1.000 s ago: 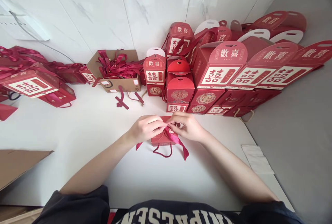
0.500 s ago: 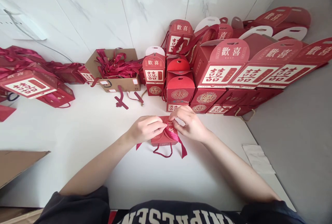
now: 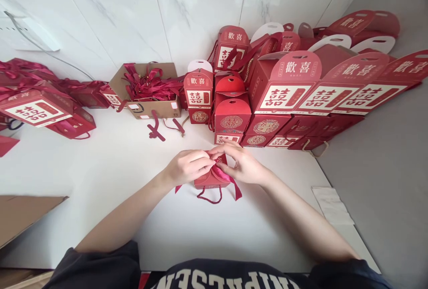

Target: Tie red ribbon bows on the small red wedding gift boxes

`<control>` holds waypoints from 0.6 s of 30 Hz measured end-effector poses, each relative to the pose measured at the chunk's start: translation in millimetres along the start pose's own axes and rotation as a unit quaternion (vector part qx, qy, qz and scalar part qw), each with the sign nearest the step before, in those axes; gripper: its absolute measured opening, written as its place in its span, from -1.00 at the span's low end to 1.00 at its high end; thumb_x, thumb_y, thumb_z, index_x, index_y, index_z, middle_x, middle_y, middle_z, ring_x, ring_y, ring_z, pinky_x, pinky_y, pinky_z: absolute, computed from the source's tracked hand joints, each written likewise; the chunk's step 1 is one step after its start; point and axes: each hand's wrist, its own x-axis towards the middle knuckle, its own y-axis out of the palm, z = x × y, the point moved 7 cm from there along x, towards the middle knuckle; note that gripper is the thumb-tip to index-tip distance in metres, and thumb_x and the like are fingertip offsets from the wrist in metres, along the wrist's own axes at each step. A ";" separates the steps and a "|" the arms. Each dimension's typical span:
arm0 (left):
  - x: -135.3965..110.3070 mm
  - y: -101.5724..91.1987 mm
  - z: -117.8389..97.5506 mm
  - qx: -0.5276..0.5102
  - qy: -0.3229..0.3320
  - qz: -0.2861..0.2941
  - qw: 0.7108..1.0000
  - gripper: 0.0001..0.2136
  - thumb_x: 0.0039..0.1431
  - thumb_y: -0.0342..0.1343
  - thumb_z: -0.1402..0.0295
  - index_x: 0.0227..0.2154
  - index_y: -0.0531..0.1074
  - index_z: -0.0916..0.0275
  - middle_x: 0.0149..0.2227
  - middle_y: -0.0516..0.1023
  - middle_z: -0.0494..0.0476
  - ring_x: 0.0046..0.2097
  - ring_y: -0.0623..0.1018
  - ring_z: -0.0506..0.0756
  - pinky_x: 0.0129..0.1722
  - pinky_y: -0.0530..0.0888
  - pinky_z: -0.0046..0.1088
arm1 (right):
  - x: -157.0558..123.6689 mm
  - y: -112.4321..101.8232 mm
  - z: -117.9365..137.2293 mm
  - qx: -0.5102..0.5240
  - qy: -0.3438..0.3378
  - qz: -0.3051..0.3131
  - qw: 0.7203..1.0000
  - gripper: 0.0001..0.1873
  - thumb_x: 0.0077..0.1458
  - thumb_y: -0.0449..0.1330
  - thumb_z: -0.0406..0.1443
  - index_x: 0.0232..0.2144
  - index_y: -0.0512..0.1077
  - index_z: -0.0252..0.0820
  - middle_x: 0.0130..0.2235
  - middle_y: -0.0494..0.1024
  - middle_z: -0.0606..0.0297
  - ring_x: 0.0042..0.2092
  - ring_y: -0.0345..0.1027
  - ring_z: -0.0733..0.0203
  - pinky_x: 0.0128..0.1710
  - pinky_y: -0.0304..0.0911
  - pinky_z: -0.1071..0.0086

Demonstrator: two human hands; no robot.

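Note:
A small red gift box (image 3: 204, 182) with gold lettering stands on the white table in front of me, its twisted cord handle (image 3: 210, 199) hanging down the near side. Over the top of the box runs a shiny crimson ribbon (image 3: 224, 174), one tail at the right and another at the left. My left hand (image 3: 190, 166) is closed, pinching the ribbon at the middle of the lid. From the right, my right hand (image 3: 242, 164) curves over the lid, its thumb and fingers meeting the ribbon close to the left fingertips. The exact grip there is partly hidden.
Stacked red gift boxes (image 3: 284, 97) line the back right. A cardboard box (image 3: 154, 109) full of ribbons stands behind, with ribbon scraps (image 3: 155, 128) before it. Ribbon-tied boxes (image 3: 40, 106) are piled at left. A cardboard flap (image 3: 26, 215) and white paper (image 3: 332, 206) lie nearer.
My right hand has shifted left across the lid, bringing its fingers up against my left fingertips at the ribbon. The left hand and the box have barely moved.

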 end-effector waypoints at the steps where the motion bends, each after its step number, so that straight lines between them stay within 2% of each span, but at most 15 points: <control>1: 0.0 0.0 0.1 0.000 -0.001 0.000 1.000 -0.90 0.07 0.20 0.56 -0.35 0.46 0.28 -0.39 0.56 0.05 -0.34 0.58 -0.03 -0.23 0.56 -0.56 | -0.1 0.2 0.1 0.006 -0.001 -0.003 1.000 -0.69 0.15 0.11 -0.46 -0.06 0.32 -0.10 -0.18 0.55 0.27 -0.11 0.42 0.16 0.12 0.15 0.07; 5: -0.2 -1.0 0.6 0.003 -0.004 -0.008 1.000 -0.91 0.08 0.19 0.55 -0.35 0.46 0.26 -0.40 0.55 0.03 -0.38 0.57 -0.04 -0.32 0.55 -0.57 | -0.9 -0.5 -0.8 0.006 0.015 -0.017 1.000 -0.70 0.10 0.10 -0.49 -0.12 0.35 -0.11 -0.22 0.52 0.26 -0.15 0.40 0.16 0.01 0.25 0.13; 8: -0.5 0.2 1.2 0.006 -0.008 0.000 1.000 -0.91 0.10 0.17 0.55 -0.35 0.46 0.24 -0.40 0.56 0.02 -0.37 0.57 -0.04 -0.31 0.55 -0.57 | -0.8 3.2 -0.6 0.018 0.028 -0.002 0.999 -0.64 0.07 0.11 -0.49 -0.08 0.33 -0.12 -0.17 0.50 0.21 -0.11 0.39 0.13 -0.01 0.28 0.14; 11: -1.2 1.0 2.0 0.003 -0.013 0.006 1.000 -0.91 0.10 0.16 0.54 -0.34 0.46 0.24 -0.38 0.57 0.03 -0.35 0.57 -0.04 -0.28 0.55 -0.56 | -0.7 3.9 -0.8 0.047 0.031 0.001 0.998 -0.68 0.13 0.14 -0.43 -0.05 0.33 -0.13 -0.12 0.50 0.18 -0.08 0.40 0.13 0.00 0.29 0.15; 15: -2.9 0.6 3.8 -0.003 -0.022 -0.004 1.000 -0.91 0.10 0.17 0.54 -0.35 0.46 0.23 -0.41 0.55 0.01 -0.40 0.55 -0.06 -0.34 0.53 -0.57 | -2.7 -5.2 -5.6 0.037 0.051 -0.012 0.998 -0.75 0.19 0.12 -0.39 -0.07 0.36 -0.12 -0.21 0.51 0.24 -0.15 0.40 0.16 -0.01 0.30 0.17; 18: -2.9 1.5 4.5 -0.011 -0.026 0.001 1.000 -0.91 0.10 0.17 0.54 -0.35 0.45 0.24 -0.42 0.54 0.01 -0.42 0.53 -0.06 -0.36 0.52 -0.58 | -4.8 -9.1 -8.9 0.038 0.074 -0.013 0.996 -0.74 0.21 0.10 -0.37 -0.04 0.34 -0.11 -0.19 0.50 0.22 -0.13 0.39 0.16 -0.04 0.31 0.19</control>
